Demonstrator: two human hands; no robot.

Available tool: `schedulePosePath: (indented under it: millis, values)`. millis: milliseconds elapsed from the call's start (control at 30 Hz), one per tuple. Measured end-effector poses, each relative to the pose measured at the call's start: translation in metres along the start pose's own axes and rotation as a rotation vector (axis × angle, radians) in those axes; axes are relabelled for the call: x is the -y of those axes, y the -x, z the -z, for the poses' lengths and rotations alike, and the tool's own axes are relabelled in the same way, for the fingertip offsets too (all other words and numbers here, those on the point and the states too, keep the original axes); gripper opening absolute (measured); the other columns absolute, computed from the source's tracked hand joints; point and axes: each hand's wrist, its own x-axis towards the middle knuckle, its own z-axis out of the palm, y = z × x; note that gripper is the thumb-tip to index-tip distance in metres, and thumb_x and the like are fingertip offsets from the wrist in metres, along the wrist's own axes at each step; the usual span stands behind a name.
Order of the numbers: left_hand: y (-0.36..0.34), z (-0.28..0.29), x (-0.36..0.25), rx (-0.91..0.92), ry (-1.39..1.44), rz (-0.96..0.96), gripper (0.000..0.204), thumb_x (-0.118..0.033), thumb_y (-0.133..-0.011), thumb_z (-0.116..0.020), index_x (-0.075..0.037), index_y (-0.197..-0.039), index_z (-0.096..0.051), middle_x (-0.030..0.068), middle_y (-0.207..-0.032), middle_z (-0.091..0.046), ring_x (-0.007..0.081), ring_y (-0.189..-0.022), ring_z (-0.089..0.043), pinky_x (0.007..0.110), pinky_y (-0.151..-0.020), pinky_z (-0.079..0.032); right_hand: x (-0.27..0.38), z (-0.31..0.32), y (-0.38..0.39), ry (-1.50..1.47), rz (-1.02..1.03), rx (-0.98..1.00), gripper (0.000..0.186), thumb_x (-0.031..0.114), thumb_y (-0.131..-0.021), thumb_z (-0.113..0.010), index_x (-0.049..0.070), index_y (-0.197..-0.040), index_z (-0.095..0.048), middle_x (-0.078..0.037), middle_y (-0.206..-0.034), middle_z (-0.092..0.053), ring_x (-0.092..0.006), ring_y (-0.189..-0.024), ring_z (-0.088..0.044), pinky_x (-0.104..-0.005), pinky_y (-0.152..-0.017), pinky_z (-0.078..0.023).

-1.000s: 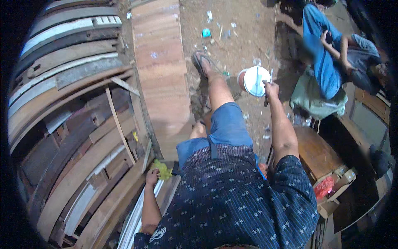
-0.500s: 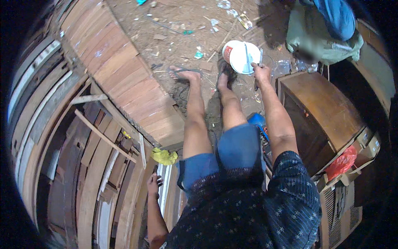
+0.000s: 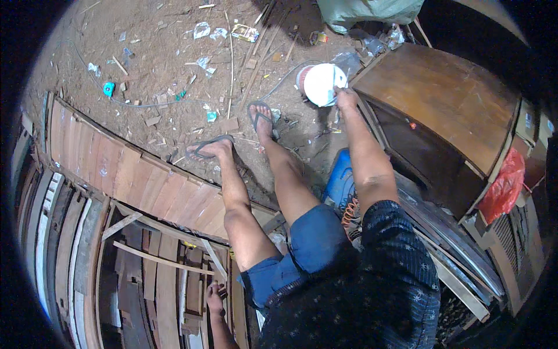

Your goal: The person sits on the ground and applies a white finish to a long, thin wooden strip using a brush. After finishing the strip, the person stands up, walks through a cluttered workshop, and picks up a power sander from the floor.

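Note:
My right hand (image 3: 347, 99) is closed on the rim of a white bucket (image 3: 323, 85), held out in front over the dirt floor. A reddish patch shows on the bucket's side, and a thin pale stick-like thing lies across its top near my fingers. Whether my fingers also grip that thing, I cannot make out. Down at my left side hangs my left hand (image 3: 215, 298), its fingers loosely bent and apart with nothing seen in them. It is nearest to the wooden frame (image 3: 214, 259) and the stacked planks (image 3: 167, 285).
A long plank panel (image 3: 133, 168) runs along my left. At right stand a brown wooden cabinet (image 3: 444, 96), a red plastic bag (image 3: 504, 186) and leaning boards. A blue container (image 3: 339, 177) with an orange coiled hose (image 3: 350, 210) sits beside my leg. Scraps and sticks litter the ground.
My view has turned to the right and my feet have stepped. The bucket, still in my right hand, is now closer to the cabinet. My left hand still hangs by the wood.

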Motion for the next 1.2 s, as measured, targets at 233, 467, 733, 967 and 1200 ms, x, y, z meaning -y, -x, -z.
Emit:
schedulePosePath:
  millis: [233, 467, 733, 967, 1200]
  values:
    - [-0.010, 0.012, 0.011, -0.001, -0.133, -0.004, 0.047, -0.046, -0.096, -0.058, -0.005, -0.119, -0.054, 0.0107, -0.103, -0.065, 0.0237, -0.086, -0.065, 0.037, -0.076, -0.053, -0.036, 0.042, -0.067, -0.064, 0.095, -0.210, 0.021, 0.015, -0.084, -0.071, -0.005, -0.087, -0.067, -0.013, -0.080, -0.067, -0.0196, -0.067, -0.062, -0.0362, -0.059, -0.049]
    - [-0.043, -0.010, 0.004, 0.079, -0.065, -0.168, 0.044, -0.043, -0.098, -0.057, -0.005, -0.119, -0.057, 0.0111, -0.103, -0.067, 0.0210, -0.086, -0.065, 0.034, -0.077, -0.053, -0.040, 0.061, -0.102, 0.416, 0.036, -0.157, 0.036, 0.028, -0.083, -0.067, -0.004, -0.100, -0.068, -0.017, -0.091, -0.069, -0.0272, -0.080, -0.067, -0.0397, -0.073, -0.051]
    - [0.000, -0.057, -0.010, 0.031, -0.007, -0.233, 0.031, -0.033, -0.098, -0.059, -0.006, -0.111, -0.064, 0.0050, -0.094, -0.066, 0.0136, -0.074, -0.063, 0.030, -0.067, -0.050, 0.020, 0.042, 0.004, 0.726, 0.213, 0.035, 0.059, 0.048, -0.082, -0.065, -0.003, -0.111, -0.068, -0.026, -0.113, -0.066, -0.0373, -0.111, -0.062, -0.0438, -0.096, -0.045]
    - [0.011, -0.040, -0.032, -0.007, 0.115, -0.315, 0.038, -0.039, -0.097, -0.057, -0.003, -0.106, -0.065, 0.0046, -0.093, -0.067, 0.0137, -0.075, -0.061, 0.030, -0.067, -0.051, -0.003, 0.003, 0.081, 0.431, 0.253, 0.305, 0.025, 0.025, -0.087, -0.060, 0.001, -0.087, -0.065, -0.008, -0.070, -0.061, -0.0194, -0.060, -0.057, -0.0360, -0.054, -0.045]
    - [-0.010, 0.000, 0.020, -0.002, 0.419, -0.137, 0.029, -0.035, -0.096, -0.057, -0.008, -0.102, -0.067, 0.0030, -0.081, -0.064, 0.0139, -0.063, -0.059, 0.030, -0.057, -0.051, 0.216, -0.066, 0.285, 0.518, 0.269, 0.639, 0.018, 0.016, -0.085, -0.063, -0.001, -0.081, -0.065, -0.007, -0.063, -0.062, -0.0155, -0.051, -0.057, -0.0313, -0.046, -0.044]
